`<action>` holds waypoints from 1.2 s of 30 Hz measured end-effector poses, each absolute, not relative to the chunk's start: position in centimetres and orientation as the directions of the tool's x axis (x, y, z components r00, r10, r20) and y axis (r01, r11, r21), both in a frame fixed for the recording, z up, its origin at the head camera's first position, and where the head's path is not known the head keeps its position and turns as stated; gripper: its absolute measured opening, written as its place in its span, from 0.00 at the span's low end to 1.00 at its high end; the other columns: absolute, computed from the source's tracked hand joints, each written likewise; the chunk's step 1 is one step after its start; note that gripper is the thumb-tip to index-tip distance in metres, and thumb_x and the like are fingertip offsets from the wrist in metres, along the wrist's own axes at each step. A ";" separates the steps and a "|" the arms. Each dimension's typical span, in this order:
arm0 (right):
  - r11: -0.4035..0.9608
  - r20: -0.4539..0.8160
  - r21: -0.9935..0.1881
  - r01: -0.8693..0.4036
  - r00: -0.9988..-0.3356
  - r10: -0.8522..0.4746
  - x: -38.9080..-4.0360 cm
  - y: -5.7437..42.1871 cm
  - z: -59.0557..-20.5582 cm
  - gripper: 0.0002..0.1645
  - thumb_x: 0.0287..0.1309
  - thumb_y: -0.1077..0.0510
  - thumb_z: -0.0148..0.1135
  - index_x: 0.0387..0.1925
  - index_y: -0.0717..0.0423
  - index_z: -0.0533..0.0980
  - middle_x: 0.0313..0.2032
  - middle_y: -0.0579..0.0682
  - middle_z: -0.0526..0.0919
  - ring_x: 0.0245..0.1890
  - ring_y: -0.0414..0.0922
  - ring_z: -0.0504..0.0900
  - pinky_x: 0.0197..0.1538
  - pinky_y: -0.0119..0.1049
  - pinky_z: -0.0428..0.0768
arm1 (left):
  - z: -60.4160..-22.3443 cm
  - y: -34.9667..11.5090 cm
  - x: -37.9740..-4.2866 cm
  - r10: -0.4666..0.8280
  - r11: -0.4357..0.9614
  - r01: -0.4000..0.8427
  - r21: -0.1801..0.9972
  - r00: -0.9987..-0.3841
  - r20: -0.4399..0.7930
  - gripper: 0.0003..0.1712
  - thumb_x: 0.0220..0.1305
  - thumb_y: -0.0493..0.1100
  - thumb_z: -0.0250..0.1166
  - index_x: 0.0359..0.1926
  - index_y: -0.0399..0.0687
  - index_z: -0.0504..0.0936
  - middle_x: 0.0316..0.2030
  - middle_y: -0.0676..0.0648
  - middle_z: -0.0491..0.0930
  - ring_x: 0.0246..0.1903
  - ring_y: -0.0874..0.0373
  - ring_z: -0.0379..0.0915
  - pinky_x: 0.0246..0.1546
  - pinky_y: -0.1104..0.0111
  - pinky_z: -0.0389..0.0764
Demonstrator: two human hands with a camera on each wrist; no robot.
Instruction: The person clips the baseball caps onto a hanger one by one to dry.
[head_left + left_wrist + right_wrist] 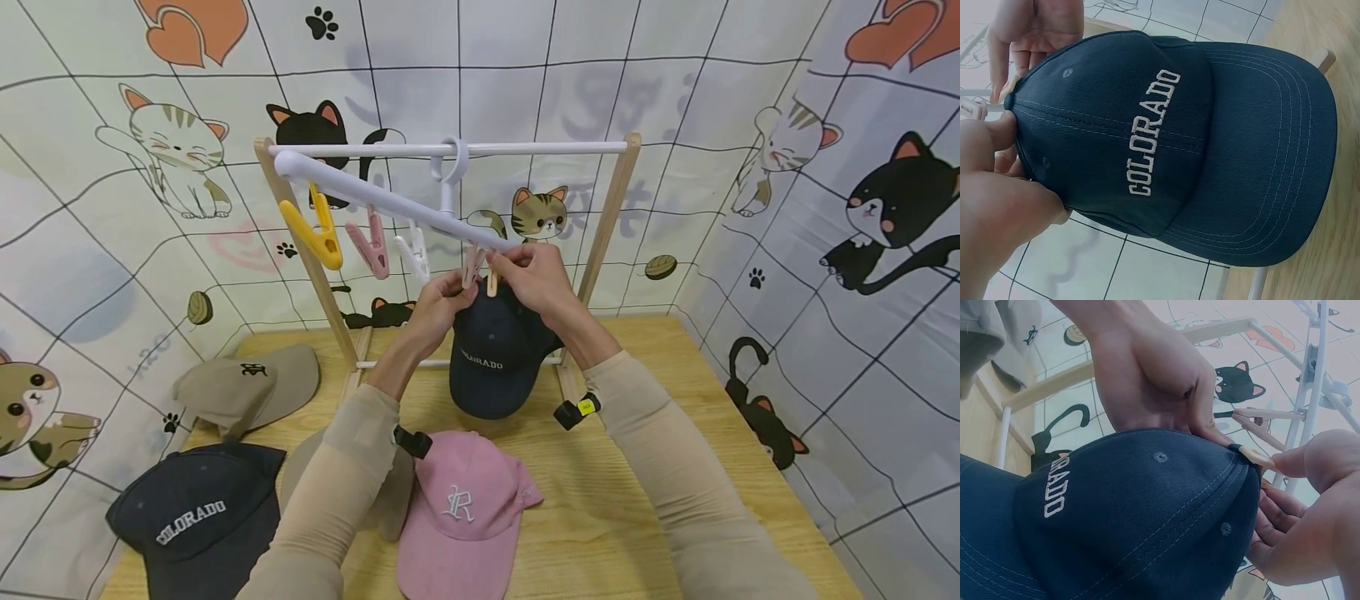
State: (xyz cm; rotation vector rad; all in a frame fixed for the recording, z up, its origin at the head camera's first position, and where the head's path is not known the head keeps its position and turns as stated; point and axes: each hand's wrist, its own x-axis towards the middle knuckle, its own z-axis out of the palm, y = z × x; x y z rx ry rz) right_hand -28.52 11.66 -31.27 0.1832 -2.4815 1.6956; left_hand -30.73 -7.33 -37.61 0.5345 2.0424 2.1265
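Observation:
A dark navy COLORADO cap point(491, 367) hangs brim down beneath a white clip hanger point(382, 198). My left hand point(437, 310) pinches the top of its crown, as the left wrist view shows. My right hand point(538, 279) pinches an orange-cream clothespin point(1255, 456), whose jaws sit on the fabric at the crown's top. Just left of it on the hanger bar hangs a pale pink clothespin point(472, 265), close to my left fingers. Further left along the bar are a white clothespin point(414, 252), a pink clothespin point(371, 243) and a yellow clothespin point(315, 229).
A wooden rack point(611, 221) with a white top rod point(540, 149) carries the hanger. On the wooden table point(600, 500) lie a pink cap point(468, 483), another dark COLORADO cap point(206, 508), a beige cap point(255, 387) and a taupe cap point(393, 492) partly behind my left forearm.

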 end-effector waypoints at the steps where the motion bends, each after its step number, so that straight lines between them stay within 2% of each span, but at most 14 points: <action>1: 0.360 0.177 -0.916 -0.176 -0.984 -0.030 -28.5 11.7 -31.2 0.20 0.69 0.44 0.65 0.44 0.57 0.87 0.38 0.50 0.85 0.38 0.47 0.77 0.39 0.38 0.73 | -37.6 -7.3 -30.8 0.346 -0.065 0.139 0.988 -0.926 0.153 0.16 0.79 0.41 0.56 0.60 0.39 0.77 0.54 0.48 0.81 0.54 0.57 0.74 0.60 0.61 0.73; 5: 0.356 0.180 -0.916 -0.183 -0.983 -0.041 -28.4 11.8 -31.1 0.20 0.69 0.44 0.65 0.45 0.57 0.87 0.40 0.51 0.85 0.39 0.48 0.77 0.39 0.38 0.73 | -37.7 -7.1 -31.1 0.352 -0.071 0.135 0.988 -0.924 0.151 0.18 0.79 0.42 0.56 0.64 0.40 0.76 0.63 0.41 0.79 0.61 0.54 0.75 0.67 0.56 0.73; 9: 0.365 0.180 -0.913 -0.185 -0.983 -0.047 -28.3 12.0 -30.8 0.20 0.69 0.44 0.66 0.45 0.57 0.87 0.42 0.53 0.85 0.41 0.48 0.80 0.41 0.39 0.76 | -37.6 -7.0 -31.3 0.358 -0.086 0.131 0.988 -0.921 0.153 0.19 0.79 0.41 0.56 0.66 0.41 0.76 0.66 0.40 0.77 0.64 0.53 0.73 0.70 0.55 0.71; 15: 0.371 0.153 -0.915 -0.159 -0.987 -0.046 -28.3 12.2 -30.6 0.21 0.66 0.42 0.68 0.44 0.56 0.87 0.46 0.54 0.84 0.45 0.49 0.80 0.44 0.41 0.77 | -37.6 -6.8 -31.5 0.369 -0.108 0.143 0.984 -0.913 0.174 0.21 0.79 0.40 0.56 0.68 0.40 0.74 0.61 0.43 0.78 0.60 0.58 0.73 0.62 0.65 0.74; 20: 0.373 0.128 -0.918 -0.133 -0.991 -0.036 -28.3 12.4 -30.7 0.21 0.65 0.41 0.69 0.44 0.55 0.87 0.49 0.54 0.83 0.47 0.50 0.82 0.48 0.42 0.79 | -37.5 -6.7 -31.7 0.371 -0.103 0.166 0.981 -0.908 0.193 0.16 0.79 0.40 0.56 0.61 0.38 0.76 0.51 0.49 0.79 0.51 0.60 0.73 0.51 0.71 0.76; 25: 0.371 0.121 -0.920 -0.122 -0.992 -0.027 -28.4 12.5 -30.8 0.22 0.65 0.41 0.69 0.45 0.54 0.87 0.49 0.54 0.83 0.48 0.50 0.83 0.51 0.44 0.81 | -37.3 -6.6 -31.9 0.370 -0.101 0.192 0.976 -0.904 0.215 0.10 0.78 0.39 0.57 0.53 0.40 0.78 0.42 0.52 0.78 0.42 0.59 0.70 0.43 0.70 0.73; 27: 0.369 0.122 -0.921 -0.121 -0.992 -0.020 -28.4 12.5 -30.9 0.22 0.64 0.41 0.69 0.45 0.54 0.87 0.49 0.54 0.83 0.48 0.50 0.82 0.50 0.43 0.80 | -37.3 -6.5 -31.9 0.370 -0.105 0.191 0.976 -0.904 0.216 0.08 0.78 0.39 0.57 0.52 0.41 0.78 0.42 0.50 0.78 0.41 0.59 0.68 0.41 0.70 0.72; 33: 0.374 0.154 -0.916 -0.143 -0.988 0.000 -28.2 12.5 -31.2 0.20 0.63 0.40 0.70 0.41 0.53 0.87 0.43 0.51 0.84 0.44 0.48 0.81 0.43 0.40 0.78 | -37.5 -6.3 -32.0 0.376 -0.124 0.183 0.975 -0.901 0.217 0.07 0.78 0.38 0.56 0.50 0.43 0.79 0.53 0.36 0.74 0.45 0.57 0.67 0.45 0.68 0.71; 36: 0.371 0.164 -0.917 -0.149 -0.986 0.009 -28.2 12.5 -31.5 0.20 0.63 0.40 0.71 0.40 0.52 0.87 0.41 0.50 0.84 0.42 0.48 0.81 0.41 0.40 0.78 | -37.6 -6.3 -32.1 0.383 -0.134 0.177 0.975 -0.898 0.216 0.06 0.79 0.39 0.56 0.49 0.44 0.78 0.54 0.39 0.74 0.48 0.56 0.67 0.50 0.65 0.70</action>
